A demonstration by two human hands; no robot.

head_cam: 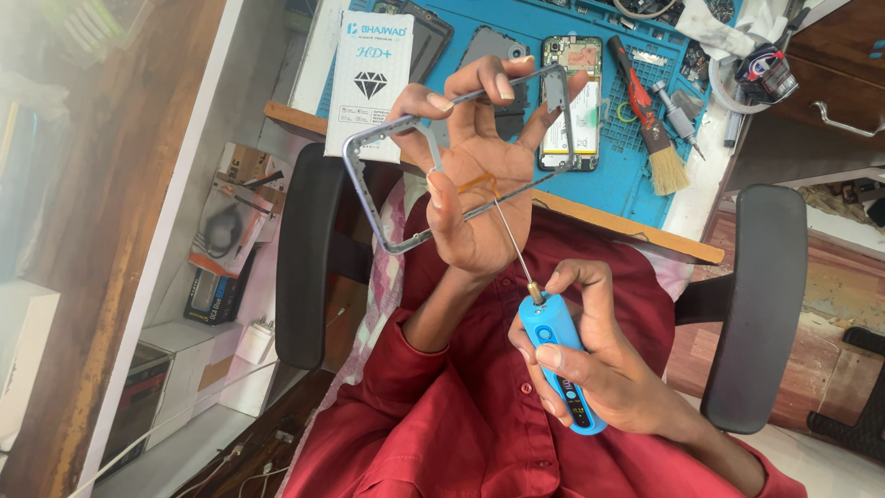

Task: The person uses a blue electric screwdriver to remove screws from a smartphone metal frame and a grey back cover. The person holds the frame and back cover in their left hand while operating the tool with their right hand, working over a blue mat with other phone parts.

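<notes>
Left hand point(475, 184) is palm-up toward the camera, fingers half curled, gripping a grey phone mid-frame point(442, 152) — thumb and fingertips hooked over its rails. Frame's long axis runs roughly left-right in view, slightly tilted; it's an empty rectangle, so the palm shows through the middle

Right hand point(590, 355) is wrapped tight round a blue electric rotary tool point(560, 360), thumb on the body near the button. Tool's long axis runs diagonal, thin bit point(509, 242) pointing up-left; its tip meets the frame's lower rail at an orange residue strip point(475, 183) by the palm

Both hands are held in the air above the lap, red shirt point(461, 406) below. Frame's left end hangs free past the hand, just in front of the black chair armrest point(309, 258); second armrest well off to the right

Beyond the hands: blue work mat point(636, 189) on the desk edge, carrying an opened phone point(572, 92), a brush point(650, 120), a white box point(371, 83). Cartons sit on shelving at left
</notes>
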